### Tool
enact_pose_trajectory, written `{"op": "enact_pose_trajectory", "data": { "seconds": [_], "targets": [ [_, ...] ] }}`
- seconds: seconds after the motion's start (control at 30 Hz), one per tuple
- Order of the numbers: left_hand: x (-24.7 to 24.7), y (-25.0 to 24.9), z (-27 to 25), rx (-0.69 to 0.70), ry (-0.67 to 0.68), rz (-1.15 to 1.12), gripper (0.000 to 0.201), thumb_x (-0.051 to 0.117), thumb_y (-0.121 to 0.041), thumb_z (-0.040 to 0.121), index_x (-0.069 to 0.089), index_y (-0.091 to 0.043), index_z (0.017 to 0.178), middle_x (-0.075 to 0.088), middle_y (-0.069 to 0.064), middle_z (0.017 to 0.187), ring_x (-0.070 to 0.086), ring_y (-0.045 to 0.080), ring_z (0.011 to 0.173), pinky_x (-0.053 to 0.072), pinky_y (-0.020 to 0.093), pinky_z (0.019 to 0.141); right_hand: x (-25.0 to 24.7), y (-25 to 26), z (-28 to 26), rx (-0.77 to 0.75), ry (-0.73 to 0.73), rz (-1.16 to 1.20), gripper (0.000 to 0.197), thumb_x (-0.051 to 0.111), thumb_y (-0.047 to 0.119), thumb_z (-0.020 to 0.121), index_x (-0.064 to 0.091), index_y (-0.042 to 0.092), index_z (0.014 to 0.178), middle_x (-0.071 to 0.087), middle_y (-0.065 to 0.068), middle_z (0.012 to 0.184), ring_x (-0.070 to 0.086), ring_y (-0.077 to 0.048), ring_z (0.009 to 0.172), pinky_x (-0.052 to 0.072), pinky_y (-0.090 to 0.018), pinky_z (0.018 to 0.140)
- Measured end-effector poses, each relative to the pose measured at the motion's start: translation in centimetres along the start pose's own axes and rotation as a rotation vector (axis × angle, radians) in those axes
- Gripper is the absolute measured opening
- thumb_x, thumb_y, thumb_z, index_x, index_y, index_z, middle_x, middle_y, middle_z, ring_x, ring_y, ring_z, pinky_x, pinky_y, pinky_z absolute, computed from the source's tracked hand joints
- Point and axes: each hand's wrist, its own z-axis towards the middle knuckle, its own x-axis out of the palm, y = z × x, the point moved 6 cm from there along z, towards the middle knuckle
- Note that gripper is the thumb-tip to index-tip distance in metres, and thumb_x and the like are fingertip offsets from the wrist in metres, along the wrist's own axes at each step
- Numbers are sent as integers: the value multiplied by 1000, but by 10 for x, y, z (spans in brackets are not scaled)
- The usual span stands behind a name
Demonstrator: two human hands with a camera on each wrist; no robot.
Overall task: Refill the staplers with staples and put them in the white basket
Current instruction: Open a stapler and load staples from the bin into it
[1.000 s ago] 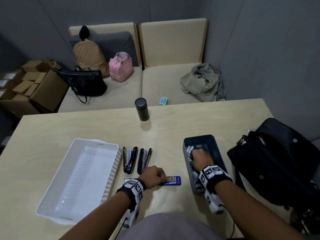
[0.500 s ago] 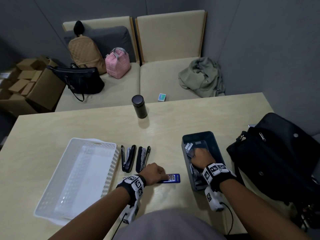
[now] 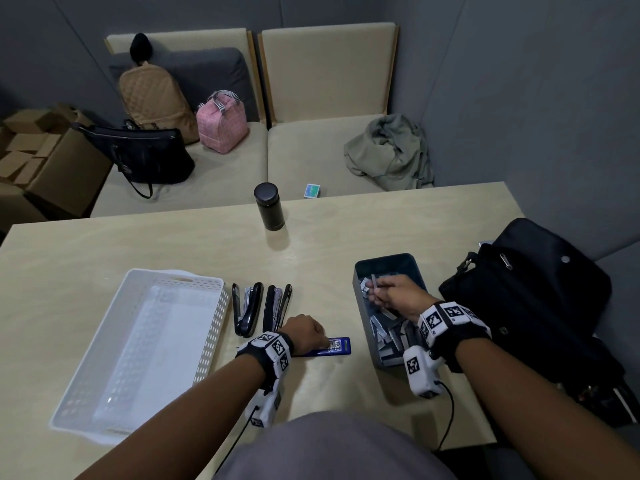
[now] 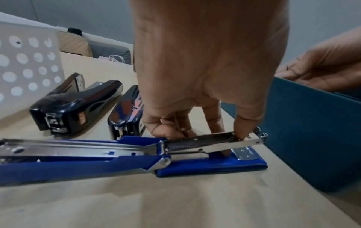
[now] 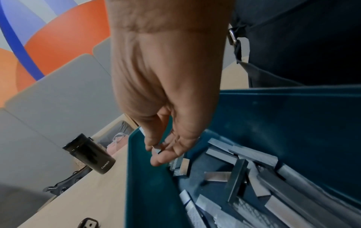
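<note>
A blue stapler (image 3: 337,348) (image 4: 210,166) lies flipped open on the table, its metal staple channel bared. My left hand (image 3: 304,334) (image 4: 205,131) pinches that channel from above and holds it down. Two black staplers (image 3: 247,308) (image 3: 277,306) (image 4: 74,101) lie open just behind it. My right hand (image 3: 391,294) (image 5: 166,148) is over the dark teal bin (image 3: 363,327) (image 5: 156,192) and pinches a staple strip (image 3: 374,284) lifted out of the loose strips inside. The white basket (image 3: 211,327) stands empty at the left.
A black flask (image 3: 269,206) (image 5: 89,154) stands at mid-table near the far edge. A black bag (image 3: 533,306) lies right of the bin. Beyond the table is a bench with bags, a green garment and a small box.
My right hand has risen out of the bin's contents with a staple strip pinched in its fingers. The left hand has stayed on the blue stapler.
</note>
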Motion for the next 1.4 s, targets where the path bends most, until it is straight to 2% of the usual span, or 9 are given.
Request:
{"op": "enact_pose_trajectory", "data": {
  "seconds": [0.13,0.27,0.4,0.6,0.77,0.87,1.03,1.2,1.4],
  "targets": [
    [1,-1,-1,30,-2,42,26,60,-29,70,75,-18,88,72,12,96,65,31,95,55,37,84,0,9,-14,-51,-18,43,26,44,-7,96,56,-1,118,63,-7,88,64,-15,81,56,-14,68],
    [3,3,-1,105,-75,22,29,64,-17,78,63,-25,106,62,9,86,57,27,80,51,38,78,1,12,-26,-85,-81,72,28,46,-4,96,53,-5,123,63,-15,101,66,-24,91,57,-17,73],
    [11,10,-2,120,-139,-29,22,58,-17,70,67,-27,88,64,8,77,57,24,73,56,39,70,18,15,-38,-153,-61,78,31,50,-5,94,53,-2,125,64,-16,106,67,-30,96,58,-21,77],
    [9,15,-2,213,-159,-130,21,58,-6,77,70,-12,93,62,4,73,56,19,69,42,24,59,-8,8,-31,-172,-339,-511,29,66,5,85,66,4,113,68,-8,93,63,-17,85,52,-25,83],
    [12,18,3,230,-149,-196,28,53,4,77,70,-10,94,61,7,78,54,18,72,46,28,68,-30,-11,-13,-96,-379,-612,27,59,8,88,68,8,113,72,-11,97,67,-24,99,51,-28,93],
    [13,20,6,224,-144,-220,28,53,6,77,69,-10,93,57,2,77,52,15,69,45,25,61,-30,-18,2,-70,-379,-810,26,54,2,86,71,5,106,71,-16,108,65,-31,105,49,-29,95],
    [12,22,8,229,-81,-247,31,50,9,77,66,-15,90,59,-6,71,53,7,60,41,9,50,-7,-23,8,31,-228,-1167,10,57,3,85,64,0,90,66,-22,104,66,-36,93,52,-33,72],
    [9,24,9,235,-66,-258,29,53,7,77,62,-21,81,62,1,71,53,11,59,44,19,54,-3,-23,13,-10,-257,-1337,12,61,7,85,61,0,95,63,-20,106,65,-39,96,52,-40,74],
    [12,28,10,225,-67,-291,22,56,6,78,61,-16,82,62,2,75,54,14,64,47,23,59,-9,-22,20,-21,-305,-1083,15,58,8,87,62,-6,90,66,-26,101,65,-39,90,55,-41,77]
  ]
}}
